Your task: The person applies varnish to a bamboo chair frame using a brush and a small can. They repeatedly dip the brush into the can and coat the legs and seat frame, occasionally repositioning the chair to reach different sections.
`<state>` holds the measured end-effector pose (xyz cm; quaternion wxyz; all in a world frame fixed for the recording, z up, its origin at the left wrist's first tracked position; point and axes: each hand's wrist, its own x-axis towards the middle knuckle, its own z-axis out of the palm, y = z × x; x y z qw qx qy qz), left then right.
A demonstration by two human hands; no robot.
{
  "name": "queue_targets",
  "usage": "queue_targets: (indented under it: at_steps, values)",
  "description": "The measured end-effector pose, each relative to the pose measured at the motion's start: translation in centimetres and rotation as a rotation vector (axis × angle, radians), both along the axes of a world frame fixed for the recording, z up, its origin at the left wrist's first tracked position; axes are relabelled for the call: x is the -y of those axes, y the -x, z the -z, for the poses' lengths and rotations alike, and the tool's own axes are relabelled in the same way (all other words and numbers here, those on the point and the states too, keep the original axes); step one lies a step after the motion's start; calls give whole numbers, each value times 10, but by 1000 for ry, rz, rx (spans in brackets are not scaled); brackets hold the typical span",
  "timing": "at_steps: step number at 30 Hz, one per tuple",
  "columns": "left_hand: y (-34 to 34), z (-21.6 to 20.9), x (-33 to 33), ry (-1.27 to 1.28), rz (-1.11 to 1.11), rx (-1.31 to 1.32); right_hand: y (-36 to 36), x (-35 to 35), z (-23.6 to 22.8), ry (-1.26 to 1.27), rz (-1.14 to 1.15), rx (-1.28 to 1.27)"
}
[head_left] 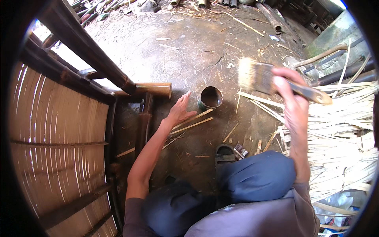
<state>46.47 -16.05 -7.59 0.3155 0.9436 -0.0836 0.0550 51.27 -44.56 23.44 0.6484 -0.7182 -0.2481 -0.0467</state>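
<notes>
My right hand is wrapped round the handle of a wide flat paintbrush, raised over the floor at the right. The brush's pale bristles point left and look slightly blurred. A round can with dark liquid inside stands upright on the floor, left of the bristles and apart from them. Just left of the can, my left hand reaches out with fingers extended and nothing in it. Its fingertips are near the can; whether they touch it I cannot tell. Thin bamboo strips lie below that hand.
A dark bamboo frame with a slatted panel rises at the left, one bamboo end jutting toward my left hand. Pale split strips are heaped at the right. A sandal shows by my knee. Bamboo poles lie far back.
</notes>
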Motion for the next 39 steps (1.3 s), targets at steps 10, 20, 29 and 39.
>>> queue_targets:
  at_steps: [10, 20, 29, 39]
  values:
    - [-59, 22, 31, 398, 191, -35, 66, 23, -19, 348, 151, 194]
    - [-68, -1, 40, 606, 1, -175, 24, 3, -20, 446, 156, -8]
    - [-41, -153, 23, 434, -382, -110, 6, -13, -22, 383, 292, -201]
    - [25, -463, 124, 576, -629, -297, 52, 35, -66, 384, 611, -534]
